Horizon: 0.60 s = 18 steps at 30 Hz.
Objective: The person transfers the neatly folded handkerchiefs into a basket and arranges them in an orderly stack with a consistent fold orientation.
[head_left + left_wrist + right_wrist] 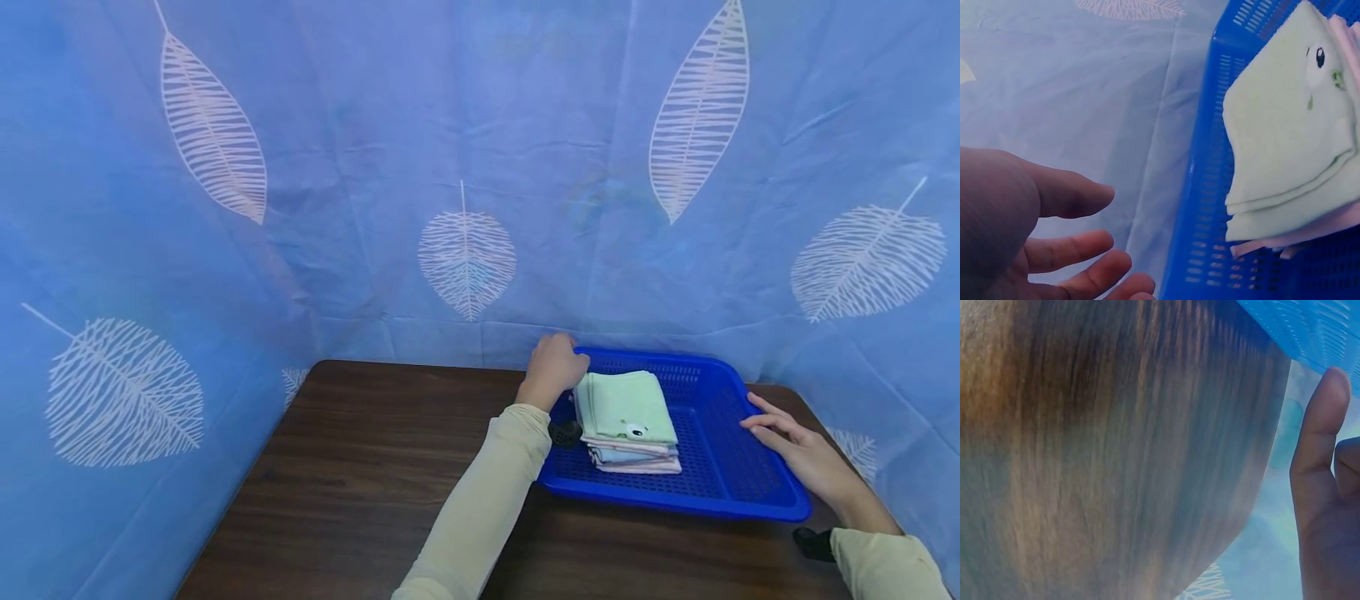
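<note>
Dark wooden table (pixel 360 467), blue leaf-print curtain (pixel 465 167) behind. Left hand (pixel 553 367): at far left corner of blue plastic basket (pixel 720 492), fingers loosely spread, gripping nothing. Basket: right half of table, holding stack of folded towels (pixel 628 421), pale green uppermost. Right hand (pixel 795 450): fingers straight, resting on basket's right rim.

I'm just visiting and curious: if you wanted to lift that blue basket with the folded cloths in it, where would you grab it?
Probably by the raised rim of the blue basket on its two short sides, one hand from each side. It is wide and shallow, and the stack of folded cloths sits left of middle, so two grips should keep it level. The left hand and right hand are already at those edges.
</note>
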{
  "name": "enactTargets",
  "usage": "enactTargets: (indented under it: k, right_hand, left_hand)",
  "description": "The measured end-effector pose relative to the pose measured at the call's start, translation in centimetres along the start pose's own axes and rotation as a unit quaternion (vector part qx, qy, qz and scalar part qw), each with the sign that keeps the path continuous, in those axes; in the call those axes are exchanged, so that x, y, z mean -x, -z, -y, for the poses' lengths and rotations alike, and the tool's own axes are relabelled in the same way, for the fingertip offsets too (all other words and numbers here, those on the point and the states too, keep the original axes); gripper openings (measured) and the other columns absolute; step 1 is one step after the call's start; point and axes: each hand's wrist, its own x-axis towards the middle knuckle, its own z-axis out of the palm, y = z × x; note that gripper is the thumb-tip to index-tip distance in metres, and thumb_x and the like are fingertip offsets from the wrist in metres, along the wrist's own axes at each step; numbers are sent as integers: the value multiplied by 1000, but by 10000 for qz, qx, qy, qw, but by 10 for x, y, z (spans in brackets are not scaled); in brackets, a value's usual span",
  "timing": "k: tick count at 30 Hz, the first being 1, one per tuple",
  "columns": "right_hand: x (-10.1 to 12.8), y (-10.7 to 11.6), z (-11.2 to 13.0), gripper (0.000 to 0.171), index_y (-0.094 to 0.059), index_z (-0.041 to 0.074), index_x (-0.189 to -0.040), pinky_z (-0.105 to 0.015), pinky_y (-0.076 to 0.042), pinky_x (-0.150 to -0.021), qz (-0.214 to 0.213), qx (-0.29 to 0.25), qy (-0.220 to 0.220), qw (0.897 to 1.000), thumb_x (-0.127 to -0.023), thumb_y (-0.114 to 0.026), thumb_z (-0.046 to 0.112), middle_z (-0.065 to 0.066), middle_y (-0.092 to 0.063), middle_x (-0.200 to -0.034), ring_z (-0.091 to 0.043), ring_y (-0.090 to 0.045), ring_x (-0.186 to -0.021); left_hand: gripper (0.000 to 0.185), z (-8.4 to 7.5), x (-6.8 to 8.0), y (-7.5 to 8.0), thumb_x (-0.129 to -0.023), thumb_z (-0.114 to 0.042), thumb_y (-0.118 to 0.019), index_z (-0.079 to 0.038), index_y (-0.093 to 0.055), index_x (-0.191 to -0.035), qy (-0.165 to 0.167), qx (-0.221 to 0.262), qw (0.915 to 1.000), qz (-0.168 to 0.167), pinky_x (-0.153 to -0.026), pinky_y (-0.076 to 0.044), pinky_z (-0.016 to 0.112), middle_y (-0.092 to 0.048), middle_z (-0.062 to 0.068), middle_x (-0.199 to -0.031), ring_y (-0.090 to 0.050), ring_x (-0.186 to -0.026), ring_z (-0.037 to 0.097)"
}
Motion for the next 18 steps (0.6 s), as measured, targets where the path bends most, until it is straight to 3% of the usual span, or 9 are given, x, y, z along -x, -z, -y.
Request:
enactTargets:
  k: [5, 8, 9, 11, 14, 16, 18]
  right_hand:
    - [-1, 0, 0, 53, -54, -1, -139, -79, -24, -100, 46, 42, 170, 9998, -110, -41, 42, 40, -9, -156, -60, -5, -148]
    - [-3, 1, 0, 51, -56, 0, -137, -76, -28, -99, 24, 281, 263, 9993, -110, -41, 41, 42, -10, -153, -60, -11, -147]
    - [-3, 1, 0, 50, -57, 1, -136, -74, -30, -99, -3, 392, 289, 9988, -110, -41, 41, 43, -11, -152, -56, -13, -150]
    - [-5, 3, -2, 46, -60, 4, -133, -64, -36, -99, -68, 625, 440, 9971, -110, -42, 40, 45, -13, -148, -23, -13, -160]
    - [-6, 6, -1, 43, -63, 6, -129, -62, -38, -97, -49, 753, 558, 9956, -110, -42, 38, 45, -15, -147, -21, -14, -159]
    - [-6, 9, 1, 41, -64, 5, -127, -63, -38, -97, 30, 768, 564, 9954, -110, -43, 37, 44, -15, -147, -30, -12, -159]
    - [-5, 11, 4, 43, -63, 3, -127, -71, -34, -95, 140, 726, 499, 9960, -111, -42, 36, 42, -14, -147, -61, -15, -144]
  left_hand:
    - [33, 1, 7, 11, -103, -26, -58, -12, -66, -132, -56, -32, 9999, -129, -86, -54, 36, -67, 5, -128, -62, -88, 19]
    - [34, 1, 10, 20, -104, -27, -57, -12, -65, -133, -164, -35, 9997, -203, -80, -54, 36, -67, 6, -128, -63, -83, 19]
    - [34, 2, 10, 22, -104, -27, -57, -12, -64, -133, -204, -31, 9995, -223, -73, -53, 34, -68, 6, -122, -60, -76, 17]
    - [34, 3, 10, 27, -105, -28, -56, -12, -64, -134, -252, -91, 9992, -291, -68, -49, 32, -67, 7, -121, -57, -72, 17]
    - [34, 5, 10, 33, -105, -30, -55, -13, -63, -134, -294, -279, 9984, -400, -71, -51, 32, -65, 7, -125, -61, -84, 18]
    - [35, 6, 10, 37, -105, -30, -55, -14, -62, -135, -292, -406, 9978, -446, -80, -54, 36, -62, 7, -134, -63, -99, 22]
    - [35, 9, 10, 42, -105, -30, -55, -14, -62, -136, -347, -510, 9968, -503, -86, -55, 38, -61, 7, -135, -63, -108, 24]
